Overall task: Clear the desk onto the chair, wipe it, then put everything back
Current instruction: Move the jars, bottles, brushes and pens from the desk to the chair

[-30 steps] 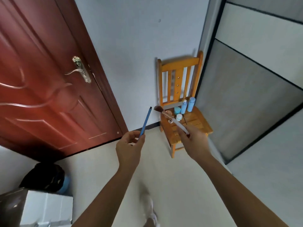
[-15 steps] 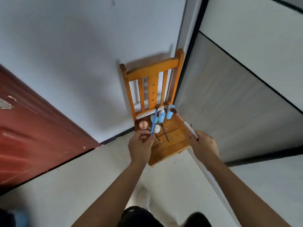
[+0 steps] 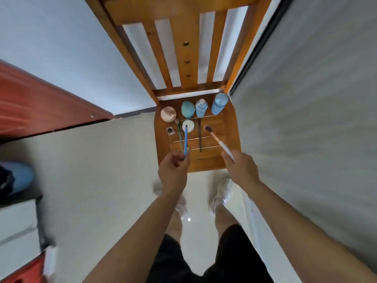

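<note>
Left hand: pinches a blue pencil over the chair's front-left part.
Right hand: grips a white-handled makeup brush, bristles above the seat's right side.
Laying down: I'd set both flat along the slats, short of the bottles at the back edge.
Since half a second ago: the person has stepped close, and both hands are now over the seat.

Both forearms extended forward toward the chair. Left hand, at the left half of the seat's front edge, pinched a blue pencil between thumb and fingertips, its shaft pointing toward the backrest. Right hand, at the seat's front right corner, gripped a makeup brush by its white handle, bristles angled inward over the seat.
</note>
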`<action>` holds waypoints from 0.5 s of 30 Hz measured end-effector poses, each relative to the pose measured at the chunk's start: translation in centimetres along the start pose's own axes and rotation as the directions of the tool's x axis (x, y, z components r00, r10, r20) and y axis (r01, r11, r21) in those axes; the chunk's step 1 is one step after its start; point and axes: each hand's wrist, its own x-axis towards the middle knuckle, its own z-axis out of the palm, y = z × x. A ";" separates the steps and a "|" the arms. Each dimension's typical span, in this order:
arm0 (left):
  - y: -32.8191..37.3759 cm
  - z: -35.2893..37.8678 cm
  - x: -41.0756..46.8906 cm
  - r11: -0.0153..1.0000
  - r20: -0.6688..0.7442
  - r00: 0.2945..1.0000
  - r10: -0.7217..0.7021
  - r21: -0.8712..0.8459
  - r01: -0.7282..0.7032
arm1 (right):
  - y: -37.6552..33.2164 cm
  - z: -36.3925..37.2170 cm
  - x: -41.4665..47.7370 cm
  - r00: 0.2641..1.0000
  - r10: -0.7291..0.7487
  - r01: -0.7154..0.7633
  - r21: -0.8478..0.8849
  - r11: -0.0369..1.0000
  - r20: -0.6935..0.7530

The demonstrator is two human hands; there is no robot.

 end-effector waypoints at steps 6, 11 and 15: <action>-6.1 8.0 4.1 0.987 -0.010 0.989 -0.148 0.063 0.148 | 3.7 4.8 8.6 0.997 -0.024 0.029 -0.076 0.997 0.067; -10.0 12.7 9.1 0.989 -0.041 0.992 -0.122 0.080 0.125 | 6.5 9.9 13.5 0.999 -0.005 0.007 -0.051 0.999 0.037; -11.3 14.7 12.0 0.997 -0.119 0.991 -0.056 0.050 0.062 | 6.8 12.7 15.4 0.998 -0.047 0.048 0.039 0.998 -0.032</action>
